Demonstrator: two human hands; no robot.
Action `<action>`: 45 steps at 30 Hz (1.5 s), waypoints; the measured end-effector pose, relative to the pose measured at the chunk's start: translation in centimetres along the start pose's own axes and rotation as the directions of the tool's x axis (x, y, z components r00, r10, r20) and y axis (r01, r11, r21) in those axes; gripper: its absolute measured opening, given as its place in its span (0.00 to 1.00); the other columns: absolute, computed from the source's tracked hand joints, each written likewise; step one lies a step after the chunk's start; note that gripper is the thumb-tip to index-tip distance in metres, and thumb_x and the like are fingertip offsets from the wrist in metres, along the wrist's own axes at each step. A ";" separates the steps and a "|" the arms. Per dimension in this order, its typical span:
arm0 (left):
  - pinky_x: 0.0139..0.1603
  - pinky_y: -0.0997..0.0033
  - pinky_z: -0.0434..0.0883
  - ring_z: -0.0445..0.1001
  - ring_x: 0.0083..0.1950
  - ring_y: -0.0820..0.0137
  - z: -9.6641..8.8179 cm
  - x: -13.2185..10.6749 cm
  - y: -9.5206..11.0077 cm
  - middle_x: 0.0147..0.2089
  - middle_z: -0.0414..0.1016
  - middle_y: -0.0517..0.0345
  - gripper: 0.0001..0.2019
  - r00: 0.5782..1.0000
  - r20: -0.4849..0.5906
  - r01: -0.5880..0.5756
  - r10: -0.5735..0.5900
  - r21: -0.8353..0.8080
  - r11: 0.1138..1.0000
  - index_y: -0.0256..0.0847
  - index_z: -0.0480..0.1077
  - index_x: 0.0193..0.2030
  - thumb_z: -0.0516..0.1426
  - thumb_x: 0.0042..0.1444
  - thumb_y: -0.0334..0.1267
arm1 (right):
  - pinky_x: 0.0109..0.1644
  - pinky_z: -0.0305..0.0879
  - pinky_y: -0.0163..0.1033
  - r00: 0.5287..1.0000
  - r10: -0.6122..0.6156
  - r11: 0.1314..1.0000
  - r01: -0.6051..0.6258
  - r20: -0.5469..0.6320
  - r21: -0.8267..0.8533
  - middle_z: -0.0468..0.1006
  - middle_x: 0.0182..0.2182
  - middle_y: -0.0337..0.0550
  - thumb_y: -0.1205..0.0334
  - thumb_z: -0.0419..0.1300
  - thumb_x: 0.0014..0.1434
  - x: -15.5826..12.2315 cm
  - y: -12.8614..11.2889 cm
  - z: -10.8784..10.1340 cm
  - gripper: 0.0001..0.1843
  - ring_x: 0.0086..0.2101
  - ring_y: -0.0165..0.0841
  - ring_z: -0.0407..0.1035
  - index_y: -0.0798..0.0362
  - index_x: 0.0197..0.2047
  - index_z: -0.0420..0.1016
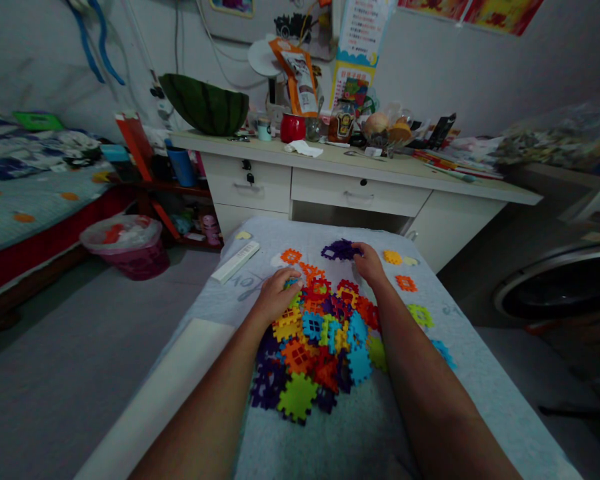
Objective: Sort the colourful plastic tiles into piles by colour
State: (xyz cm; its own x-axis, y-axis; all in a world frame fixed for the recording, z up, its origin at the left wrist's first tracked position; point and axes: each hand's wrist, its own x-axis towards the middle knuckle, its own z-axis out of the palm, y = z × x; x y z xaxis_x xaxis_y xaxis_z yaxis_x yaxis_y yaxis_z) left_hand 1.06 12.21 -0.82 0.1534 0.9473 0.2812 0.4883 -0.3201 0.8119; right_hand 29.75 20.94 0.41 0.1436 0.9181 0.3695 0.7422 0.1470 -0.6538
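Many notched plastic building tiles (298,395) lie in a colourful heap before me: purple, orange, red, yellow, green and blue. Over the heap's far left edge is my left hand (276,293), thumb and fingers closed around a blue tile (291,283) that is mostly hidden. Farther out, my right hand (371,265) pinches the right edge of a small purple cluster of tiles (340,250), which lies apart from the heap. An orange tile (291,256) lies alone between the two hands, nearer the left.
Separate yellow (393,257), orange (406,283), green (421,315) and blue (444,353) tiles line the cloth-covered table's right side. A long white box (236,263) lies at the left. Behind stands a cluttered white desk (260,180); a washing machine (555,267) is at right.
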 end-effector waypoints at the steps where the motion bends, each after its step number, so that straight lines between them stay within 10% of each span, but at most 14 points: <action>1: 0.66 0.57 0.62 0.70 0.60 0.62 0.0 0.0 0.0 0.55 0.74 0.53 0.14 1.000 -0.003 0.006 -0.006 0.004 1.000 0.43 0.74 0.46 0.55 0.57 0.44 | 0.63 0.60 0.50 1.000 0.019 0.999 -0.019 -0.012 -0.029 0.76 0.51 0.52 0.73 0.52 0.49 0.0 0.2 0.1 0.25 0.54 0.42 0.68 0.57 0.50 0.75; 17: 0.72 0.54 0.51 0.55 0.71 0.59 -1.0 -0.5 1.7 0.69 0.59 0.54 0.18 0.991 0.127 -0.024 0.036 -0.097 0.995 0.48 0.74 0.54 0.54 0.58 0.44 | 0.67 0.56 0.53 0.989 -0.077 0.989 0.060 0.127 0.134 0.73 0.57 0.52 0.71 0.53 0.49 -0.5 0.6 1.3 0.32 0.58 0.42 0.65 0.56 0.59 0.69; 25: 0.72 0.52 0.53 0.60 0.69 0.58 -1.5 -0.6 2.5 0.67 0.62 0.54 0.14 0.979 0.200 -0.027 0.049 -0.114 0.993 0.47 0.79 0.45 0.55 0.58 0.45 | 0.65 0.57 0.53 0.999 0.047 0.998 -0.047 0.008 0.051 0.75 0.53 0.51 0.74 0.52 0.48 -0.3 1.0 0.9 0.28 0.56 0.41 0.67 0.56 0.53 0.73; 33: 0.69 0.52 0.56 0.62 0.67 0.57 -0.9 -0.8 1.7 0.63 0.68 0.51 0.25 0.984 0.171 -0.052 0.051 0.000 0.999 0.45 0.70 0.59 0.59 0.54 0.46 | 0.54 0.67 0.45 0.976 -0.014 0.994 -0.010 0.218 0.107 0.79 0.44 0.47 0.71 0.57 0.49 -0.2 -1.5 -1.4 0.20 0.45 0.37 0.73 0.55 0.47 0.75; 36: 0.69 0.53 0.56 0.63 0.66 0.57 -0.7 -0.8 1.5 0.62 0.69 0.51 0.25 0.988 0.149 -0.039 0.037 0.009 0.999 0.44 0.70 0.58 0.58 0.54 0.48 | 0.39 0.69 0.37 0.852 -0.084 0.992 0.020 0.517 0.127 0.79 0.32 0.42 0.66 0.59 0.50 -0.8 -4.2 -3.3 0.11 0.33 0.33 0.72 0.56 0.38 0.77; 40: 0.68 0.54 0.58 0.64 0.65 0.58 -0.7 -0.8 1.6 0.61 0.70 0.51 0.23 0.992 0.123 -0.027 0.025 0.012 1.000 0.43 0.71 0.56 0.56 0.56 0.50 | 0.27 0.60 0.31 0.511 -0.110 0.993 0.025 0.852 0.113 0.77 0.23 0.36 0.62 0.62 0.50 -2.0 -7.8 -4.7 0.08 0.23 0.28 0.67 0.55 0.34 0.78; 45: 0.68 0.53 0.58 0.65 0.64 0.58 -0.7 -0.9 1.9 0.60 0.71 0.50 0.24 0.992 0.129 0.002 -0.005 0.023 1.000 0.42 0.71 0.56 0.56 0.55 0.51 | 0.25 0.56 0.30 0.468 -0.063 0.994 0.106 0.881 0.015 0.75 0.21 0.33 0.68 0.64 0.46 -2.8 -9.6 -4.3 0.04 0.22 0.26 0.65 0.54 0.29 0.76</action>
State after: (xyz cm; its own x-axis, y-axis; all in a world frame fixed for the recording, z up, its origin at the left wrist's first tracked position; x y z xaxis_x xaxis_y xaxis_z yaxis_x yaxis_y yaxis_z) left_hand 1.26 10.76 0.84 0.2606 0.9425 0.2090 0.5084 -0.3180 0.8002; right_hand 24.98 15.36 8.49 -0.5563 0.7450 -0.3680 0.7435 0.2485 -0.6209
